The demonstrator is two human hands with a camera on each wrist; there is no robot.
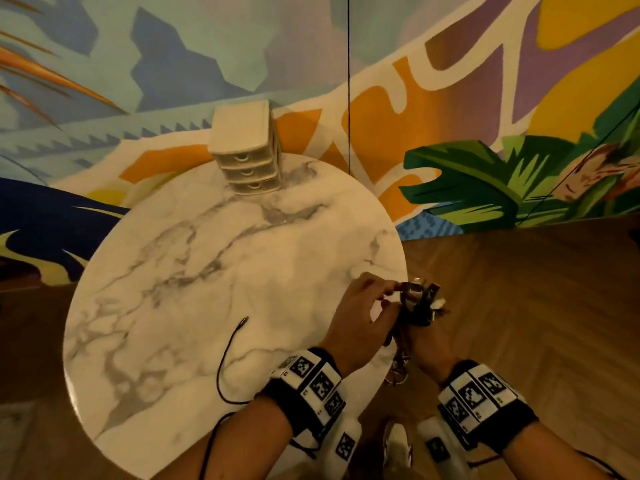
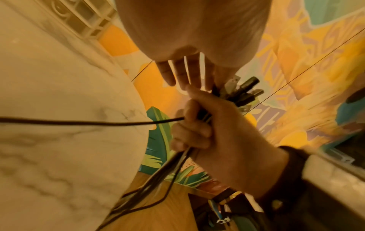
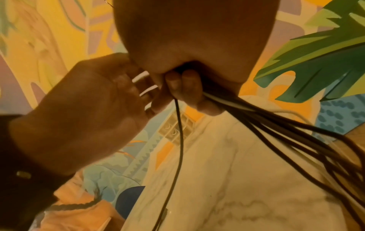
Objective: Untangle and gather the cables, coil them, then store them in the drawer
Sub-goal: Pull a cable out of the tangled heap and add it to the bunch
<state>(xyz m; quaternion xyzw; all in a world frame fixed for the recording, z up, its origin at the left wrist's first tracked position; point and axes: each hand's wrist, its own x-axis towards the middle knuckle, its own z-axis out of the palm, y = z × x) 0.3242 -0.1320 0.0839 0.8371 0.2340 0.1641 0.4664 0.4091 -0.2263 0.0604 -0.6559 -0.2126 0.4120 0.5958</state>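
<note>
Cables (image 1: 417, 301) are being held as 1 bunch in the right hand (image 1: 427, 342), whose fingers are curling tight around them just past the near right edge of the round marble table (image 1: 180, 244). The plug ends are sticking up out of the top of that fist, seemingly so the heads stay level while the lengths hang free; below the fist the dark strands and at least 1 white strand are dropping towards the wooden floor (image 1: 519, 306), where I cannot tell how tangled they are.

The left hand (image 1: 360, 322) is meeting the bunch from the left, its fingertips pinching at the plug ends or at 1 strand near them; the wrist views are showing the fingers bent in against the bundle, but exactly which cable they are gripping is hidden. I judge it is adding or lining up a cable in the bunch, so gathering is under way and coiling is not yet begun.

1 thin black cable (image 1: 225, 358) is running from the fist out to the left across the near part of the tabletop, its small plug lying loose on the marble; it looks like the strand now being drawn in.

Further out, the small 3-drawer unit (image 1: 247, 150) is standing at the far edge of the table with every drawer closed, well apart from both hands.
</note>
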